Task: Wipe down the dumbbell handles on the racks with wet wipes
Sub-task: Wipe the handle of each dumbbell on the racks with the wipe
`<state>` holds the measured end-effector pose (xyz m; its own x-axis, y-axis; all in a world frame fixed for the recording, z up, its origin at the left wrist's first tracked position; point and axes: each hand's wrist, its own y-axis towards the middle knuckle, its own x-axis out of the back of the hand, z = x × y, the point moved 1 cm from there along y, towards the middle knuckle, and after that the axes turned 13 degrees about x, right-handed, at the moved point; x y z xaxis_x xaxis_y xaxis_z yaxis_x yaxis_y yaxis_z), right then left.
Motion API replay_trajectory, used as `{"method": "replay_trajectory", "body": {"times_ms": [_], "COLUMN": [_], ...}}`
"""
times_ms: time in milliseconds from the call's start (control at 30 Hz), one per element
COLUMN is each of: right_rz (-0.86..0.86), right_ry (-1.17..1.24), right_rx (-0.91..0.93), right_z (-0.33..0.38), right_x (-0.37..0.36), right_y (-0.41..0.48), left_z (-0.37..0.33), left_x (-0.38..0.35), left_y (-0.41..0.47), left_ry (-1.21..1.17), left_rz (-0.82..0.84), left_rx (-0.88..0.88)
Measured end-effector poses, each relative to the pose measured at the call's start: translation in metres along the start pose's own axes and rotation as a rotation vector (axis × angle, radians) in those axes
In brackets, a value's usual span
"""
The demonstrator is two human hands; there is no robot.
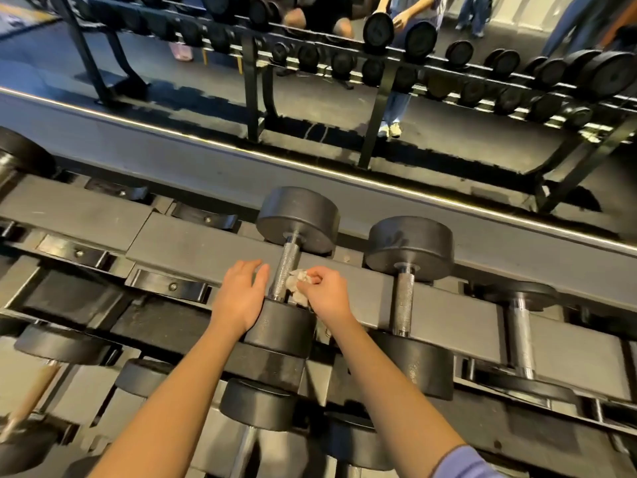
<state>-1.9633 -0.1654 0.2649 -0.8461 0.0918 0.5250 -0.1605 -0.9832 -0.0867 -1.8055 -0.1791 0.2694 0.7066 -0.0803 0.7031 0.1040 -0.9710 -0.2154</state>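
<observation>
The right hand [325, 289] pinches a crumpled wet wipe [299, 282] against a dumbbell's knurled handle [285, 270] on the rack [193, 250] (top tier); the left hand [239, 293], fingers relaxed, rests beside the handle.

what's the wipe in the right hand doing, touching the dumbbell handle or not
Touching. The head view shows the wipe, pinched in the right hand, lying against the right side of the handle with no gap.

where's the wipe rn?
Head view, centre: the wet wipe is bunched in the right hand, against the right side of the dumbbell handle, near its front end; the left hand sits opposite.
</observation>
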Motion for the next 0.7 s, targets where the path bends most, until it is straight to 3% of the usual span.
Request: {"method": "replay_trajectory", "body": {"times_ms": [333, 600, 700], "right_rz": [0.198, -0.091, -0.048], "right_ry": [-0.092, 0.012, -0.007], "right_rx": [0.018, -0.028, -0.027], "right_z": [-0.005, 0.011, 0.013], "right_x": [-0.024, -0.029, -0.026], "right_y": [0.016, 0.018, 0.015], "left_z": [0.004, 0.002, 0.003], "left_x": [-0.003, -0.002, -0.002], "left_y": [0.003, 0.002, 0.003], "left_ry": [-0.041, -0.087, -0.047], "left_rz": [-0.030, -0.021, 0.029], "left_rx": [0.024, 0.008, -0.003]}}
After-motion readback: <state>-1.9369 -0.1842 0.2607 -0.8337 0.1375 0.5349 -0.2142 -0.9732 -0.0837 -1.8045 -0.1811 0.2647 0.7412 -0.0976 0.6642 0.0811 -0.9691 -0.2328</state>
